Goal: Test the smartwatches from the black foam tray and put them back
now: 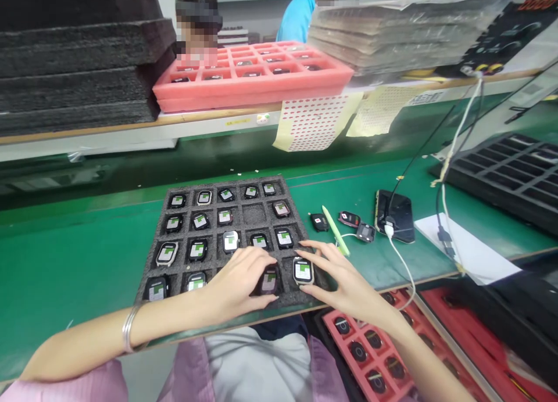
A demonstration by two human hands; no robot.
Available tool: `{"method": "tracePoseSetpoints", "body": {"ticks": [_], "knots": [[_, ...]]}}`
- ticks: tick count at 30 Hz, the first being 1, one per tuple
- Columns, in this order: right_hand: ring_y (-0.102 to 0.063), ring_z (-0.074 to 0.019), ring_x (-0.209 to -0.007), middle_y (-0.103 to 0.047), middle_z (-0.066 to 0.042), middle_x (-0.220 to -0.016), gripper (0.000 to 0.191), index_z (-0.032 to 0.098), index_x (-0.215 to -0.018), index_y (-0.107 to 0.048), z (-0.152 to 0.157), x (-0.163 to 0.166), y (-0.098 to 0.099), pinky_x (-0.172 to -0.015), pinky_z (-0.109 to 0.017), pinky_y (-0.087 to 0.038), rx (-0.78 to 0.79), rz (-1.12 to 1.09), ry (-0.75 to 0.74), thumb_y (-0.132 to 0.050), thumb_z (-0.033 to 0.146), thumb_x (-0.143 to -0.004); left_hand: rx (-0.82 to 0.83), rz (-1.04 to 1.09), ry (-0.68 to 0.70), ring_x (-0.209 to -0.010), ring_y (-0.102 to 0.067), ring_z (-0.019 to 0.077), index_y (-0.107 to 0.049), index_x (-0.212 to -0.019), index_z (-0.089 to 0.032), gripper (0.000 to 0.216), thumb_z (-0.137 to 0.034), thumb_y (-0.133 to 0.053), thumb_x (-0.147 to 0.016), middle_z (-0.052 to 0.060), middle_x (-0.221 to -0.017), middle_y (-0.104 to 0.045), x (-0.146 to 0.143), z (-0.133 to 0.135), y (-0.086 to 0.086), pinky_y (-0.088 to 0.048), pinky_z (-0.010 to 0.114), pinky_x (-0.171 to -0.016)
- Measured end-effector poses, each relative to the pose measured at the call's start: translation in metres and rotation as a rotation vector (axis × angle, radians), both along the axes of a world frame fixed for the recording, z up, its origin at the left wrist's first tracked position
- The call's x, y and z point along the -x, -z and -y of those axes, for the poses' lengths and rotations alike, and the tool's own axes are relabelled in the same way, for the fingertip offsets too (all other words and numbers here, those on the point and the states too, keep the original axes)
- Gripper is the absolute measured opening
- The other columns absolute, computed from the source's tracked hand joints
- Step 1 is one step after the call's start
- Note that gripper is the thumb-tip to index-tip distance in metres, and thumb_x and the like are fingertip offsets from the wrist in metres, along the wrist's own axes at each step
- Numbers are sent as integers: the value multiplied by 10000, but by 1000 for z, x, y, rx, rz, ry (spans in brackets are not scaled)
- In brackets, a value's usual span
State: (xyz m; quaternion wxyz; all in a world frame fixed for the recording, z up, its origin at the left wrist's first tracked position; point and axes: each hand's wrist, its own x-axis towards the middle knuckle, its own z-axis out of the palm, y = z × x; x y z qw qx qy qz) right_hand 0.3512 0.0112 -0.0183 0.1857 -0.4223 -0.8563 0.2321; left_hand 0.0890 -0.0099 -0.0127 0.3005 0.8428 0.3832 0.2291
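While the right hand (342,277) grips a watch (303,271) at the tray's (253,215) near-right corner, spare its screen (301,268); the left hand's (239,280) grip is unclear.

This looks like an electronics workshop or factory floor, with a long green workbench (87,233), a dark foam tray (254,215) of smartwatches (167,254), a pink foam tray (253,93) on a shelf (209,126), stacked black foam (78,82) and 2 other people (297,14) beyond.
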Motion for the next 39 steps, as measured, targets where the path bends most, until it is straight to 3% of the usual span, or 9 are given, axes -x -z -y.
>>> {"method": "tracePoseSetpoints", "body": {"ticks": [6,13,16,19,24,27,32,36,39], "knots": [[-652,-249,-892,-584,-172,-1195,583,146,-1359,-408,-33,-14,24,-749,-381,-563,78,-156,276,-433,494,-892,-282,-233,-114,-1215,-426,353,-441,-1267,-118,750,-510,-721,-693,202,-1261,-493,-14,2,12,-378,532,-995],[-685,-328,-878,-613,-205,-1198,594,123,-1250,-504,-97,18,53,-677,-437,-588,135,-149,84,-459,518,-808,-311,-267,-530,-998,-553,289,-500,-1162,-142,515,-454,-637,-776,154,-1159,-567,-8,73,51,-477,457,-846],[-684,-285,-598,-663,-175,-993,670,109,-1262,-497,-97,73,50,-421,-379,-550,292,-187,43,-483,564,-771,-359,-221,-823,-1086,-537,299,-489,-1163,-143,478,-342,-650,-759,168,-1195,-553,22,96,64,-441,526,-956],[-606,-202,-424,-620,-98,-820,732,58,-1328,-429,-80,160,45,-482,-367,-564,377,-231,-115,-502,540,-782,-439,-275,-1066,-1213,-481,302,-432,-1258,-133,475,-203,-564,-807,183,-1238,-527,79,118,69,-277,632,-1080],[-647,-189,-628,-579,-129,-990,666,105,-1408,-329,-45,324,41,-463,-298,-557,440,-304,-282,-474,460,-864,-514,-212,-1390,-1303,-416,283,-411,-1320,-164,439,-151,-452,-884,176,-1336,-459,170,153,65,-399,528,-1051],[-669,-191,-781,-582,-141,-1116,673,151,-1445,-276,-21,373,42,-501,-268,-571,527,-331,-371,-548,365,-867,-650,-62,-1452,-1179,-535,295,-462,-1287,-216,422,-227,-524,-870,141,-1238,-555,184,166,66,-461,530,-982],[-699,-174,-842,-675,-61,-1083,749,198,-1290,-538,9,349,55,-621,-189,-561,662,-415,-395,-844,249,-609,-543,234,-777,-859,-675,311,-641,-1110,-374,379,-470,-624,-743,60,-834,-699,151,94,77,-595,468,-715],[-702,-130,-788,-715,27,-930,542,221,-1090,-669,8,261,63,-580,-106,-492,729,-310,-503,-854,221,-581,-347,331,-108,-843,-688,327,-682,-1070,-414,512,-567,-707,-582,92,-746,-705,21,7,86,-600,424,-643],[-697,-112,-776,-702,39,-798,285,182,-956,-705,33,159,53,-684,-116,-501,840,-456,-253,-784,175,-683,-66,325,419,-733,-702,307,-687,-1054,-431,478,-600,-674,-606,68,-641,-696,-66,14,97,-584,385,-534]]}}
